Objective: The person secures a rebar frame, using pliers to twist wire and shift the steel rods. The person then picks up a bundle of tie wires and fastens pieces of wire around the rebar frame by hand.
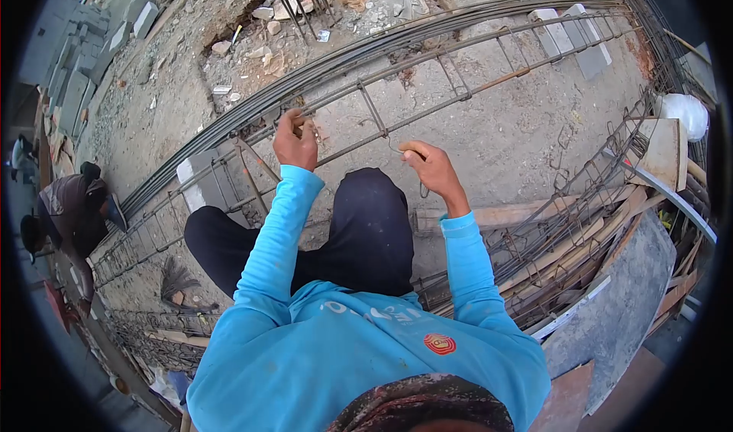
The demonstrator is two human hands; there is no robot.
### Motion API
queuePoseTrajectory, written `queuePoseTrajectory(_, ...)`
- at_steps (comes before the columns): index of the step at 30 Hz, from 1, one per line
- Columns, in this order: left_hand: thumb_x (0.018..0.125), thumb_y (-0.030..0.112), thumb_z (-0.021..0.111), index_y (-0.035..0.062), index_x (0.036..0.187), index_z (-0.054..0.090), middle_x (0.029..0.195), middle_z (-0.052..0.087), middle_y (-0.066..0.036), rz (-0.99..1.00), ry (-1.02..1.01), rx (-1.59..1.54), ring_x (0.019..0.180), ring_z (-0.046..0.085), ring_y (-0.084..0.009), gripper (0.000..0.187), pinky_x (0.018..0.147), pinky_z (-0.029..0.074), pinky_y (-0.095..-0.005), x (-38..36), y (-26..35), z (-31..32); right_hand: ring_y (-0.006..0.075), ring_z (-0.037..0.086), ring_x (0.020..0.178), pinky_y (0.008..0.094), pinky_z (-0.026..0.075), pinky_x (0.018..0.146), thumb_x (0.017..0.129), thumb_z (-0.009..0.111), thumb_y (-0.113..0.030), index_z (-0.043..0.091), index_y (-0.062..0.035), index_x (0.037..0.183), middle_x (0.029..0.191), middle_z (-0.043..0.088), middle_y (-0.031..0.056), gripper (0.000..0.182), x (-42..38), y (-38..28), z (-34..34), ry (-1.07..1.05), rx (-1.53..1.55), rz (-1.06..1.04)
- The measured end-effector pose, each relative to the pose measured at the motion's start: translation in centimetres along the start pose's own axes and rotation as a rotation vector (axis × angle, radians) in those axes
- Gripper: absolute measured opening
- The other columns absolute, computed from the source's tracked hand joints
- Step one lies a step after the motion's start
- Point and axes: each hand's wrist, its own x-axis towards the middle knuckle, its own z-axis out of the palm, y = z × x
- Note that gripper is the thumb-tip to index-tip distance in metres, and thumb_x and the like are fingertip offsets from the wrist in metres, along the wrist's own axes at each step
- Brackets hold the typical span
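Note:
A long rebar cage of thin bars joined by square stirrups lies across the ground in front of my knees. My left hand is at its upper bar, fingers curled and partly hiding the bar. Whatever is in those fingers is too hidden to name. Just right of a stirrup corner, my right hand is closed on a thin bent metal hook. The hook's tip reaches the lower bar beside that stirrup, and a wire-like loop shows below the hand.
A bundle of long bars runs behind the cage. Concrete blocks and another block sit under the steel. On the right lie more stirrup cages, timber and a grey sheet. Another person bends at the far left.

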Motion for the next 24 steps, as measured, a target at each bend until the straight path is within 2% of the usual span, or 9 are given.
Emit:
queuePoseTrajectory(3, 0.081, 0.022, 0.079, -0.0015, 0.129, 0.051, 0.115, 0.055, -0.020, 0.117, 0.294, 0.595, 0.110, 0.050, -0.0363, 0.060, 0.093, 0.042, -0.0489, 1.3, -4.8, -5.4, 0.0113, 0.061, 0.076, 0.0279, 0.050, 0.070, 0.100, 0.059, -0.015, 0.069, 0.0012, 0.110, 0.086, 0.069, 0.0061, 0.022, -1.2, 1.0, -1.3, 0.326, 0.103, -0.014)
queuePoseTrajectory(5, 0.076, 0.033, 0.083, -0.0006, 0.131, 0.049, 0.124, 0.050, -0.024, -0.067, 0.400, 0.845, 0.120, 0.045, -0.0388, 0.073, 0.098, 0.040, -0.0503, 1.2, -7.5, -6.6, 0.0116, 0.063, 0.079, 0.0276, 0.051, 0.072, 0.100, 0.058, -0.013, 0.069, 0.0010, 0.112, 0.089, 0.070, 0.0069, 0.022, -1.5, 0.4, -1.8, 0.447, 0.231, 0.073)
queuePoseTrajectory(7, 0.072, 0.035, 0.084, -0.0023, 0.127, 0.052, 0.112, 0.058, -0.022, -0.189, 0.352, 0.921, 0.112, 0.053, -0.0399, 0.074, 0.099, 0.044, -0.0494, 0.7, -10.5, -7.1, 0.0113, 0.063, 0.080, 0.0276, 0.051, 0.071, 0.100, 0.058, -0.013, 0.068, 0.0012, 0.113, 0.088, 0.069, 0.0067, 0.022, -1.8, -0.8, -2.0, 0.537, 0.357, 0.081)
queuePoseTrajectory(10, 0.071, 0.027, 0.082, -0.0036, 0.119, 0.057, 0.095, 0.063, -0.019, -0.427, 0.169, 0.573, 0.091, 0.062, -0.0371, 0.062, 0.088, 0.051, -0.0468, 2.1, -15.3, -8.3, 0.0106, 0.062, 0.079, 0.0270, 0.051, 0.070, 0.100, 0.057, -0.012, 0.068, 0.0017, 0.113, 0.088, 0.069, 0.0066, 0.022, -1.9, -3.7, -1.4, 0.487, 0.403, 0.057)
queuePoseTrajectory(13, 0.072, 0.018, 0.077, -0.0049, 0.106, 0.059, 0.085, 0.065, -0.017, -0.381, 0.174, 0.400, 0.071, 0.063, -0.0316, 0.045, 0.076, 0.054, -0.0414, 1.6, -13.4, -9.1, 0.0110, 0.063, 0.080, 0.0269, 0.051, 0.071, 0.100, 0.059, -0.015, 0.068, 0.0018, 0.113, 0.087, 0.069, 0.0060, 0.023, -2.4, -6.1, -0.4, 0.369, 0.429, 0.016)
queuePoseTrajectory(16, 0.075, 0.011, 0.072, -0.0041, 0.106, 0.056, 0.093, 0.067, -0.018, -0.168, 0.291, 0.174, 0.073, 0.063, -0.0240, 0.038, 0.071, 0.054, -0.0369, 0.8, -6.9, -9.7, 0.0155, 0.065, 0.086, 0.0298, 0.052, 0.077, 0.098, 0.064, -0.023, 0.065, 0.0018, 0.120, 0.094, 0.069, 0.0097, 0.033, -3.3, -9.1, -0.4, 0.191, 0.351, -0.096)
queuePoseTrajectory(20, 0.085, 0.004, 0.062, -0.0023, 0.125, 0.041, 0.107, 0.065, -0.020, -0.019, -0.162, -0.694, 0.083, 0.067, -0.0225, 0.045, 0.076, 0.054, -0.0366, 0.5, 8.0, -9.0, 0.0214, 0.064, 0.095, 0.0345, 0.052, 0.083, 0.095, 0.069, -0.032, 0.057, 0.0016, 0.132, 0.104, 0.067, 0.0142, 0.052, -2.4, -13.1, 1.5, -0.006, 0.218, -0.370)
queuePoseTrajectory(22, 0.091, 0.010, 0.063, -0.0011, 0.126, 0.041, 0.120, 0.062, -0.026, 0.007, -0.481, -0.873, 0.105, 0.068, -0.0311, 0.043, 0.094, 0.053, -0.0423, -0.5, 15.6, -7.4, 0.0261, 0.062, 0.101, 0.0377, 0.049, 0.089, 0.091, 0.073, -0.037, 0.050, 0.0013, 0.137, 0.113, 0.064, 0.0171, 0.065, -1.5, -14.3, 2.0, -0.140, 0.074, -0.529)
queuePoseTrajectory(24, 0.094, 0.024, 0.068, -0.0004, 0.128, 0.041, 0.131, 0.056, -0.029, 0.163, -0.758, -0.842, 0.127, 0.056, -0.0368, 0.049, 0.108, 0.044, -0.0477, -0.9, 18.2, -4.9, 0.0238, 0.061, 0.101, 0.0376, 0.048, 0.092, 0.091, 0.074, -0.031, 0.048, 0.0018, 0.137, 0.112, 0.062, 0.0145, 0.062, -1.4, -15.5, 0.6, -0.363, 0.110, -0.356)
